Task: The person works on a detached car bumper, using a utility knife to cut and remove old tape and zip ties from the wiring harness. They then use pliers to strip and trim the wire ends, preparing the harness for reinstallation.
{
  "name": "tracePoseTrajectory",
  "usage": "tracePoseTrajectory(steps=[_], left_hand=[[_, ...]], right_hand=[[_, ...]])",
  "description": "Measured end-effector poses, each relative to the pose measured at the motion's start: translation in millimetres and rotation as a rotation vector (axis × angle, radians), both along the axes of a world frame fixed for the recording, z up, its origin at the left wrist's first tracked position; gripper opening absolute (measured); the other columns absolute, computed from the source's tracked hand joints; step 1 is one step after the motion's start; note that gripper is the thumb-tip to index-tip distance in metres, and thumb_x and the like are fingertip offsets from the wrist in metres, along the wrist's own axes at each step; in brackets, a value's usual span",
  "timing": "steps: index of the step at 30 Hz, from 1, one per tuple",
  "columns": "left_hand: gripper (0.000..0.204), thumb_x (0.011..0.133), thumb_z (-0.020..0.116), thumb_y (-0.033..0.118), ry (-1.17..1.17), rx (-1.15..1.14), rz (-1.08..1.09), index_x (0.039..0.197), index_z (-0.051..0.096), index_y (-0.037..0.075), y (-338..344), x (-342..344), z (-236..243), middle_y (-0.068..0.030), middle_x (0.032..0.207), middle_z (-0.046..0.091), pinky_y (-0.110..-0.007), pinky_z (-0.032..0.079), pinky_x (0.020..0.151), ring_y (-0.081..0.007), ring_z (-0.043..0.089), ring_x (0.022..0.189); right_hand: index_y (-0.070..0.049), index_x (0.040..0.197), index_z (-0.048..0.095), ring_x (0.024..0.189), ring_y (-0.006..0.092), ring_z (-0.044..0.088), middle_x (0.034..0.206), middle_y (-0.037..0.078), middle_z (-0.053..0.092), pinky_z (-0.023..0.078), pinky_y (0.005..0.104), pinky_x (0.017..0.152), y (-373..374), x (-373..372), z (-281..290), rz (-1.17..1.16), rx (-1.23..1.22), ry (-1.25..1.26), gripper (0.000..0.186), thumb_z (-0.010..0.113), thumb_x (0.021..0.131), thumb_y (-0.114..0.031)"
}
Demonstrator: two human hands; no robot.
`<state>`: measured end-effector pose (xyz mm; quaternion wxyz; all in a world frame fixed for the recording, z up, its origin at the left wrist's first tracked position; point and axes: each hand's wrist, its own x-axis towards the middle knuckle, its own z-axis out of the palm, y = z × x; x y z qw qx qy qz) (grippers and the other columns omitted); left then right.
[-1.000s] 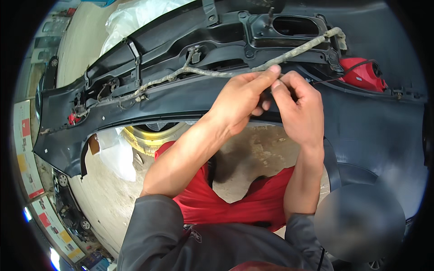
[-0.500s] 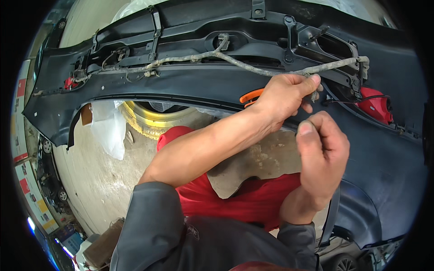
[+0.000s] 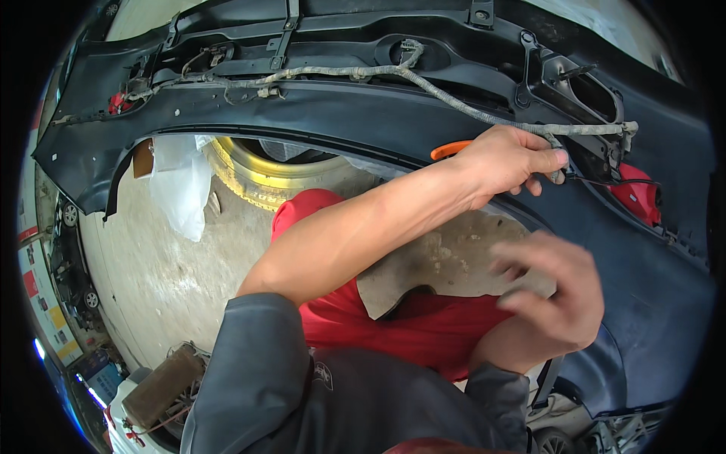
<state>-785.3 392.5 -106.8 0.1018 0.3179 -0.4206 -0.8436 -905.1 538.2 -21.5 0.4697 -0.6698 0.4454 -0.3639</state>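
A grey taped wiring harness (image 3: 460, 104) runs along the inner side of a large black car bumper cover (image 3: 318, 123). My left hand (image 3: 514, 163) is closed on a short branch of this harness, near the right end, with the thumb on top. Just left of that hand, an orange curved piece (image 3: 451, 150) shows partly, the rest hidden behind my wrist. My right hand (image 3: 556, 284) hangs apart from the harness, nearer to me, its fingers curved and spread and blurred by motion. Nothing shows in it.
A red lamp-like part (image 3: 637, 195) sits in the cover at the right. Beyond the bumper's lower edge stands a tyre on a yellow rim (image 3: 253, 178) beside clear plastic wrap (image 3: 180, 197). Black metal brackets (image 3: 283, 34) cross the bumper's far side.
My right hand has drawn back toward me from beside my left hand, its fingers parting. My left hand keeps its hold on the harness. The view has shifted a little.
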Motion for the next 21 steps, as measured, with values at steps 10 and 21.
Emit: tracePoseTrajectory(steps=[10,21], left_hand=[[0.024,0.112,0.066,0.035,-0.037,0.080,0.055,0.106,0.075,0.013,6,-1,7,0.0094,0.083,0.051,-0.023,0.033,0.061,-0.0051,0.042,0.072],[0.023,0.114,0.062,0.031,-0.048,0.059,0.031,0.123,0.073,0.013,10,2,5,0.0094,0.088,0.056,-0.020,0.032,0.060,-0.0027,0.041,0.072]], right_hand=[[0.000,0.115,0.073,0.074,0.0065,0.059,0.094,0.002,0.071,0.051,0.0242,0.065,-24,-16,-57,-1.005,0.346,-0.085,0.043,0.065,0.112,-0.041],[-0.001,0.118,0.074,0.078,0.0058,0.061,0.098,0.000,0.072,0.051,0.0239,0.068,-21,-24,-65,-0.773,0.450,-0.199,0.018,0.070,0.107,-0.014]])
